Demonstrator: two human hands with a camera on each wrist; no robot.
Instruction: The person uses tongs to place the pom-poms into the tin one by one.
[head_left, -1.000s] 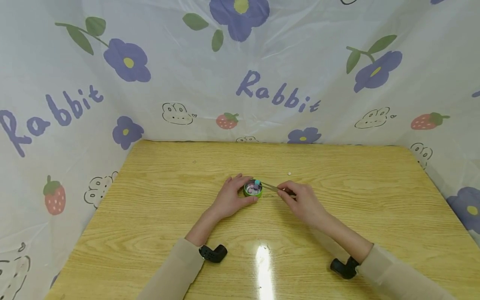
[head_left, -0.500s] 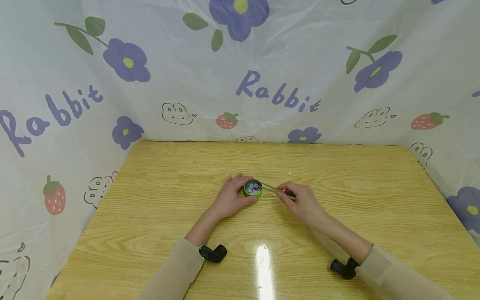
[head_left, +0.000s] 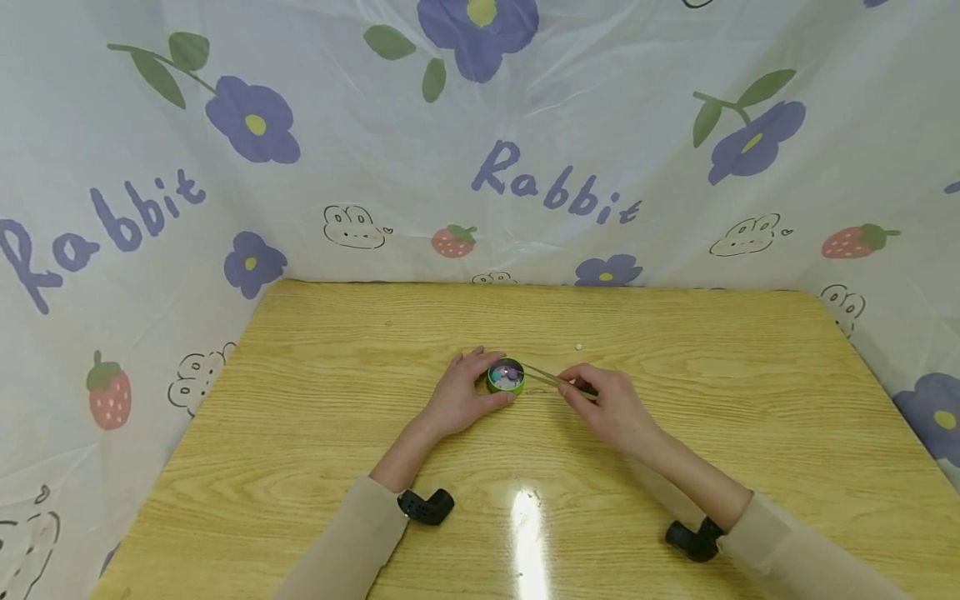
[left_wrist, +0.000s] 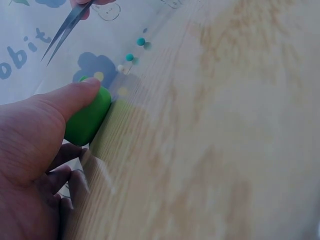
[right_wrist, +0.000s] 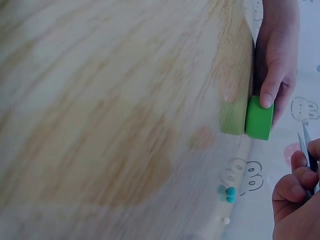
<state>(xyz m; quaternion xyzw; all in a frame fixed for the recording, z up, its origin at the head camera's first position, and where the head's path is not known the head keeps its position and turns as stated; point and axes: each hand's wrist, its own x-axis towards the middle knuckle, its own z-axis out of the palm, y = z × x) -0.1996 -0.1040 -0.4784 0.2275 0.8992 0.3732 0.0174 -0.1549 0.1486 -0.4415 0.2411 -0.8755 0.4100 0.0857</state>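
A small round green container (head_left: pixel 506 388) stands on the table, with teal, purple and pale balls (head_left: pixel 513 374) inside. My left hand (head_left: pixel 467 395) holds it from the left, thumb at the near side and fingers at the far side. In the left wrist view the thumb presses on the green container (left_wrist: pixel 89 120). My right hand (head_left: pixel 606 406) pinches metal tweezers (head_left: pixel 542 375), whose tips reach the container's right rim in the head view. In the right wrist view the tweezers (right_wrist: pixel 306 147) have slightly parted tips with nothing between them.
A tiny white ball (head_left: pixel 578 347) lies on the wooden table (head_left: pixel 337 400) beyond my right hand. Teal balls (left_wrist: pixel 130 57) also show on the table in the left wrist view. Behind the table hangs a printed cloth (head_left: pixel 637 100).
A teal ball at the tweezer tips above the container one second ago now lies inside it. My right hand and the tweezers have shifted slightly right. The left hand has stayed put.
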